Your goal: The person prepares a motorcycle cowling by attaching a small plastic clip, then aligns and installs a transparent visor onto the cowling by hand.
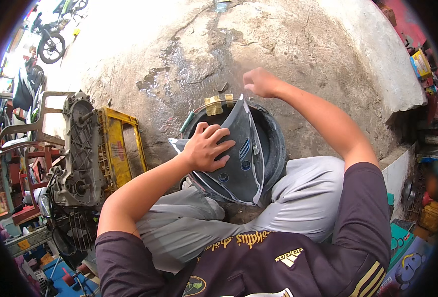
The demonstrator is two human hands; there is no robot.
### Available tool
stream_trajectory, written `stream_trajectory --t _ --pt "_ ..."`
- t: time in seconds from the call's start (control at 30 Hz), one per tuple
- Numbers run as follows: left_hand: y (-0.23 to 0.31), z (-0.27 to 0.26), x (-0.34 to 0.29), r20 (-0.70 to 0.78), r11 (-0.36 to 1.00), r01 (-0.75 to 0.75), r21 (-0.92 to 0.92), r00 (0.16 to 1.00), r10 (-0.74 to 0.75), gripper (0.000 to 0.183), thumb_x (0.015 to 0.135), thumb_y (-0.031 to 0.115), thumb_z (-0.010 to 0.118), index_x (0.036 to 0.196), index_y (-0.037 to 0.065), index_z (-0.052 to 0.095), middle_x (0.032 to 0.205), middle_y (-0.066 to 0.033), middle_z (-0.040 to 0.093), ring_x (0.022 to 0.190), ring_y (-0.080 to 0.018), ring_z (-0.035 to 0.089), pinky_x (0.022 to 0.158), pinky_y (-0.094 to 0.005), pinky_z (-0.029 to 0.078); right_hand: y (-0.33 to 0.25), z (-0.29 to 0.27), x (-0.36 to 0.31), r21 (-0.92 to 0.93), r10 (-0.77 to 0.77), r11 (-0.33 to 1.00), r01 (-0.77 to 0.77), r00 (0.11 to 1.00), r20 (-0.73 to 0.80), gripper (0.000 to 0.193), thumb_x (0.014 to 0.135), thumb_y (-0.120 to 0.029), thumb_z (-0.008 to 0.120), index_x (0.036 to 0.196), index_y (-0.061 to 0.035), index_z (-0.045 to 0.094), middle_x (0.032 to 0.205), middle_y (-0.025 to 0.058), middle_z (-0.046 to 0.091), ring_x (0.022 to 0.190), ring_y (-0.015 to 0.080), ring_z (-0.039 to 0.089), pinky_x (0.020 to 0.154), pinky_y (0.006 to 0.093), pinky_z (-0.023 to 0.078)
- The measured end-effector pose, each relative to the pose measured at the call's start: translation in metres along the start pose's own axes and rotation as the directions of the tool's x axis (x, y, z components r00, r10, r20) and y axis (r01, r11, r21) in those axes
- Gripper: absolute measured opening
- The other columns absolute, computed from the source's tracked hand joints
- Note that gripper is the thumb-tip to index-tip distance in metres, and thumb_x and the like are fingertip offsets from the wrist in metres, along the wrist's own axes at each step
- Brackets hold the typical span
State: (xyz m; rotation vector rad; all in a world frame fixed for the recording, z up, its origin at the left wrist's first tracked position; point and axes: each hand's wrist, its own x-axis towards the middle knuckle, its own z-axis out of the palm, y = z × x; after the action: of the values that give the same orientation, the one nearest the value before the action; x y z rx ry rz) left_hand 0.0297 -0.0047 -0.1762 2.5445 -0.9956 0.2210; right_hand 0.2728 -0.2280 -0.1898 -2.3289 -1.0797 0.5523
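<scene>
A dark grey, roughly triangular plastic panel (pixel 252 173) with pale edges, round holes and blue stripes lies tilted across a black round tub (pixel 277 138) between my knees. My left hand (pixel 208 148) is on the panel's left part, its fingers bent over the upper edge and its thumb on the face. Beyond the tub's far rim, my right hand (pixel 262 83) hovers apart from the panel with curled fingers; whatever may be inside them is hidden. Yellowish block-like pieces (pixel 213 105) and a green cylindrical piece (pixel 188 122) are at the tub's far-left rim.
To the left stand a metal engine casing (pixel 82 148) and a yellow crate (pixel 125 148), with a chair (pixel 30 129) behind them. The concrete floor (pixel 288 44) has a wet streak. A raised concrete ledge (pixel 377 64) runs along the right. Parts and boxes crowd both sides.
</scene>
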Motion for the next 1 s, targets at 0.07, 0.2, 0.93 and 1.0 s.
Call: stream_trajectory --t 0.07,0.2,0.93,1.0 --pt "-0.001 -0.001 -0.004 0.004 1.0 0.013 -0.001 1.0 -0.013 0.049 0.076 0.037 0.079 0.121 0.02 0.073 0.129 -0.0071 0.058 0.118 -0.0312 0.053 0.099 -0.0502 0.039 -0.023 0.001 -0.003 0.096 -0.066 0.993 0.067 0.998 -0.004 0.013 0.086 -0.014 0.071 0.088 -0.002 0.073 0.085 0.0185 0.073 0.082 0.0346 0.071 0.076 0.043 0.055" --pt "-0.002 -0.002 -0.002 -0.005 1.0 0.008 -0.008 1.0 -0.008 0.05 0.075 0.037 0.079 0.121 0.02 0.073 0.128 -0.0067 0.059 0.118 -0.0304 0.053 0.099 -0.0502 0.039 -0.028 0.009 -0.006 0.166 -0.071 0.985 0.056 0.994 0.084 0.015 0.086 -0.016 0.073 0.09 -0.0022 0.074 0.088 0.0189 0.074 0.084 0.0338 0.073 0.077 0.0423 0.056" --pt "-0.003 0.0 -0.002 -0.008 1.0 0.002 -0.023 1.0 -0.002 0.047 0.076 0.035 0.079 0.119 0.019 0.072 0.128 -0.0075 0.058 0.118 -0.0294 0.055 0.098 -0.05 0.039 -0.021 0.005 -0.001 0.125 -0.035 0.992 0.017 0.989 0.146 0.018 0.086 -0.018 0.075 0.091 -0.001 0.074 0.09 0.0171 0.075 0.086 0.0306 0.072 0.078 0.0415 0.055" --pt "-0.003 0.002 -0.001 0.011 1.0 0.003 -0.017 1.0 -0.003 0.048 0.074 0.036 0.078 0.119 0.019 0.073 0.128 -0.0075 0.059 0.118 -0.0303 0.054 0.098 -0.0501 0.039 -0.004 0.003 0.002 0.09 0.004 0.996 -0.014 0.995 0.102 0.019 0.086 -0.019 0.075 0.092 -0.0011 0.074 0.09 0.017 0.075 0.086 0.0305 0.072 0.078 0.0415 0.055"
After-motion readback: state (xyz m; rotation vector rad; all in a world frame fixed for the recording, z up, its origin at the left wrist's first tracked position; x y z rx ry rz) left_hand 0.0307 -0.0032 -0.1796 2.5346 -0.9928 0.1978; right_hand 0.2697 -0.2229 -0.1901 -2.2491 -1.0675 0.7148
